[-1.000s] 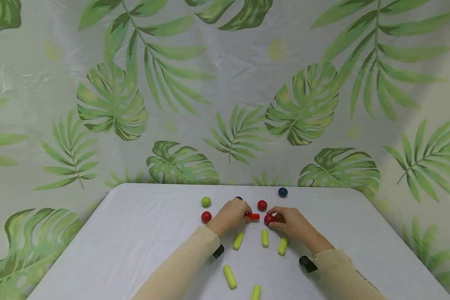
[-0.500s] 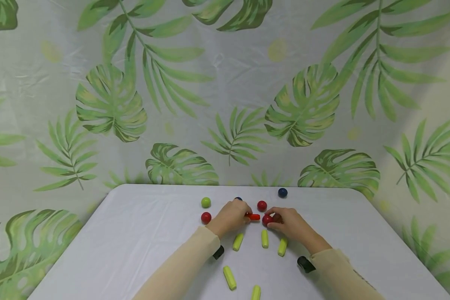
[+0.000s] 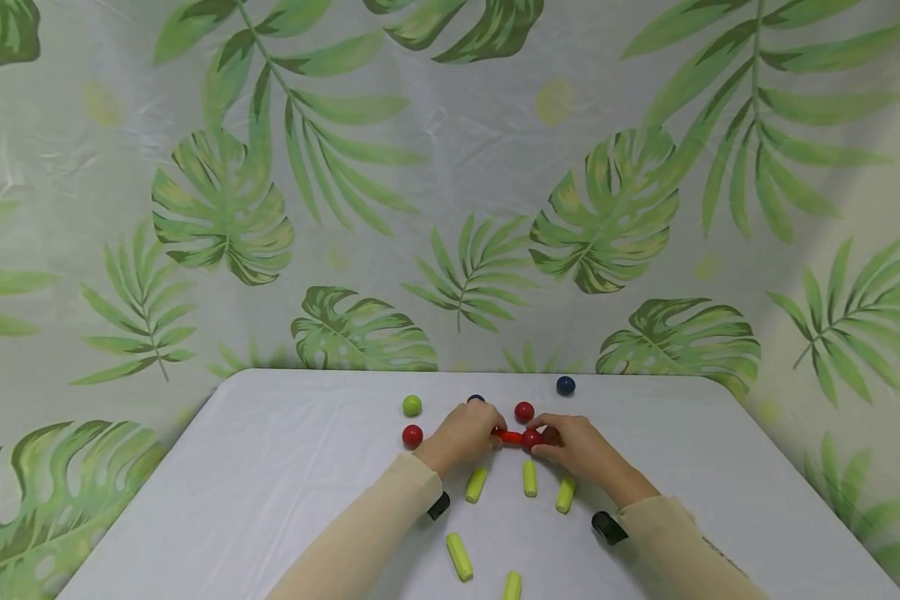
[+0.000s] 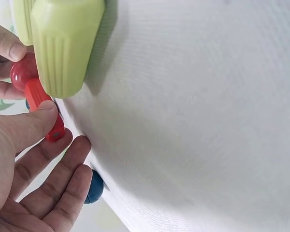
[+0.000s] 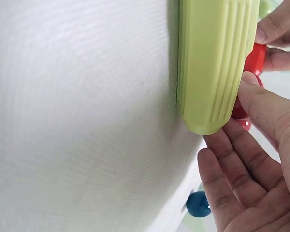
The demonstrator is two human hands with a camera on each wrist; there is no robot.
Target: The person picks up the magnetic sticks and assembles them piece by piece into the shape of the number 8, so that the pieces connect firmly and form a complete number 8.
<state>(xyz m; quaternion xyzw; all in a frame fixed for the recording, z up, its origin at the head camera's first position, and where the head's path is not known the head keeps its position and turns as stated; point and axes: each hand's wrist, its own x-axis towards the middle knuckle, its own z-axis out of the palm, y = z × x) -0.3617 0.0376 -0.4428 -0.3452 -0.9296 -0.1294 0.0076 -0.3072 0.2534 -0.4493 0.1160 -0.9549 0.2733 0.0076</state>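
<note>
In the head view my left hand (image 3: 461,429) pinches a short red rod (image 3: 509,437) between thumb and forefinger. My right hand (image 3: 577,443) holds a glossy red ball (image 3: 530,440) in its fingertips. Rod end and ball meet between the two hands. The left wrist view shows the rod (image 4: 35,93) against the ball (image 4: 23,72), with a hole in the rod's near end; the other left fingers are spread below. From the right wrist, the ball is partly hidden behind the thumb and a large-looking yellow-green rod (image 5: 212,63).
Several yellow-green rods (image 3: 530,478) lie on the white table (image 3: 285,483) nearer the body. Behind the hands are another red ball (image 3: 524,412) and a dark blue ball (image 3: 566,385). A green ball (image 3: 412,406) and a red ball (image 3: 412,436) sit left; a blue ball peeks over the left hand.
My right hand has moved slightly left with the red ball, closing the gap to the red rod's end. The left hand stays nearly in place, its rod tipped slightly downward in view.
</note>
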